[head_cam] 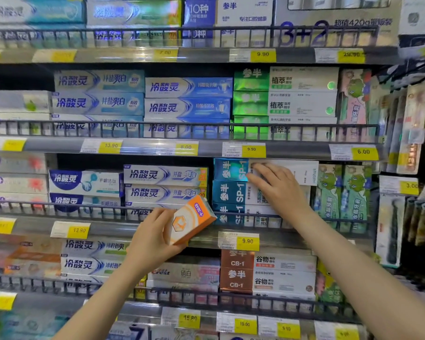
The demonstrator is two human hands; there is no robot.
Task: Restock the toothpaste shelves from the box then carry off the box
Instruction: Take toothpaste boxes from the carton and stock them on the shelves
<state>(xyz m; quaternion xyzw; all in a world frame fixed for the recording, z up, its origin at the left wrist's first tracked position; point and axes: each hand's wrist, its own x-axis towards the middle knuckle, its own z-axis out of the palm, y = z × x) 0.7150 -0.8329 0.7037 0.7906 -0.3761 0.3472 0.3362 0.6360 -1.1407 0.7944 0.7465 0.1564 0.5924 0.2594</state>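
Note:
My left hand (152,238) grips an orange and white toothpaste carton (190,220), held tilted in front of the third shelf's rail. My right hand (277,186) lies flat, fingers together, on the top blue and white toothpaste carton (231,169) of a stack (227,192) on the third shelf; that top carton sits slightly askew. Whether the fingers grip it or only press on it is unclear. The supply box is out of view.
Several wire-fronted shelves (182,130) hold stacked toothpaste cartons, with yellow price tags (255,150) along each edge. Green children's toothpaste packs (341,192) stand right of the blue stack. Toothbrushes (402,133) hang at the far right.

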